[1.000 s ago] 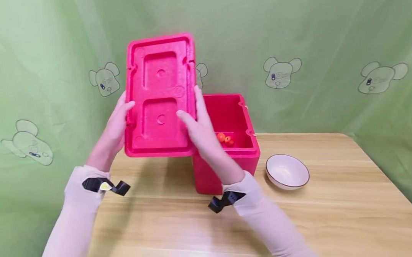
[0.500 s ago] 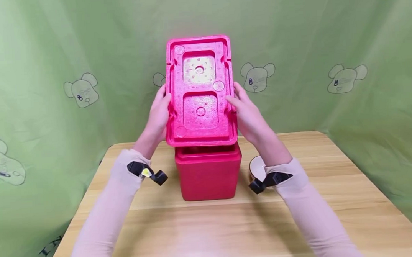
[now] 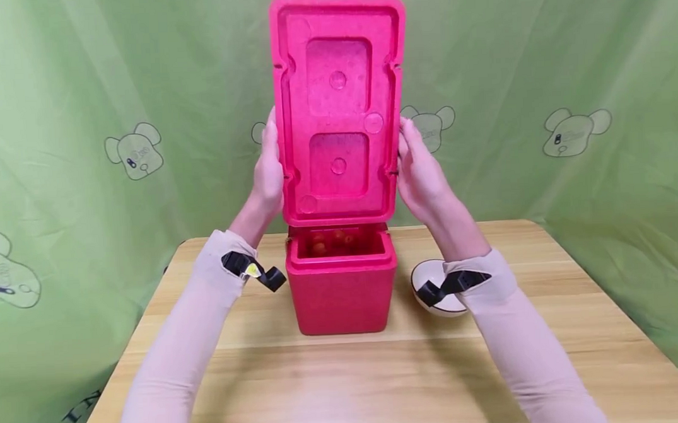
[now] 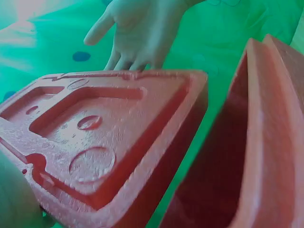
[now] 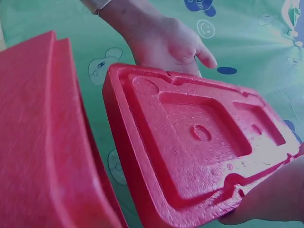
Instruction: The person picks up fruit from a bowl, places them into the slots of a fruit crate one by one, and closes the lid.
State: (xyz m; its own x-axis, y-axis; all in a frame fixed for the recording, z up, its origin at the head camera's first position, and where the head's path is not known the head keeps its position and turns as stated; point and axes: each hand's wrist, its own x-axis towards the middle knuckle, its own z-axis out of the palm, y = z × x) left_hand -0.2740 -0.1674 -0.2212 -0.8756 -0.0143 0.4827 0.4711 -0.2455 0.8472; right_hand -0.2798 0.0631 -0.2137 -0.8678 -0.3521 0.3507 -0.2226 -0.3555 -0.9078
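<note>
A pink-red foam lid (image 3: 337, 123) stands upright above the back of a matching foam box (image 3: 343, 299), its recessed underside facing me. My left hand (image 3: 268, 170) presses against the lid's left edge and my right hand (image 3: 424, 173) against its right edge, fingers extended upward. In the left wrist view, the right hand (image 4: 145, 35) shows its palm with the thumb held away from the lid. Likewise, the right wrist view has the left hand (image 5: 164, 45) at the far edge, thumb apart and fingers hidden behind. Several small orange-red round things (image 3: 339, 237) lie inside the box.
To the right of the box sits a white bowl (image 3: 429, 272) with a dark rim, partly covered by my right wrist camera. Everything stands on a wooden table (image 3: 324, 389). Green curtains (image 3: 491, 47) with printed animal heads surround it.
The lid has moved right from the left side to over the box, then upward, uncovering part of the opening. My thumbs have come off its face. The view has turned left.
</note>
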